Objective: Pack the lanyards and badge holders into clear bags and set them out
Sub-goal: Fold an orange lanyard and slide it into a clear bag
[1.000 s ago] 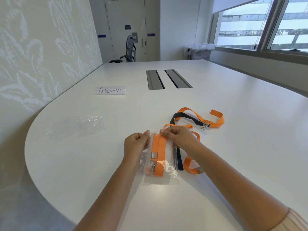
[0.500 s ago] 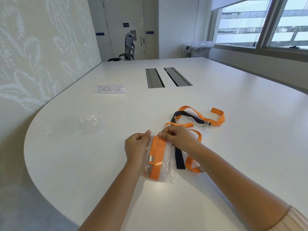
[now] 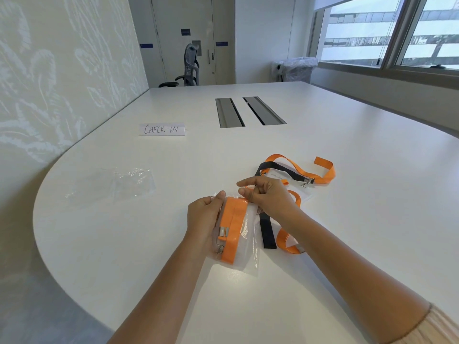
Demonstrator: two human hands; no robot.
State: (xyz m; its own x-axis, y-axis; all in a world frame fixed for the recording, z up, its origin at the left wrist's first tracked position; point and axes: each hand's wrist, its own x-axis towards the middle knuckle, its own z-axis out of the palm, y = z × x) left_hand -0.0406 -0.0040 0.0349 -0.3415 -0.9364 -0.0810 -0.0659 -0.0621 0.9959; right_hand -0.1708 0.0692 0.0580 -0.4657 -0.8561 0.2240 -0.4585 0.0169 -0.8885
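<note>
Near the worktop's (image 3: 372, 219) front edge, the left hand (image 3: 203, 217) grips the side of a clear bag (image 3: 244, 244) with a folded orange lanyard (image 3: 232, 232) inside, steadying it. The right hand (image 3: 268, 197) pinches the bag's top edge, forefinger lifted, probably to close it. Loose lanyards (image 3: 298, 175) lie just beyond, unpacked. Spare bags (image 3: 119, 184) wait well to the left, before a CHECK-IN sign (image 3: 162, 129), likely where packs get set out.
</note>
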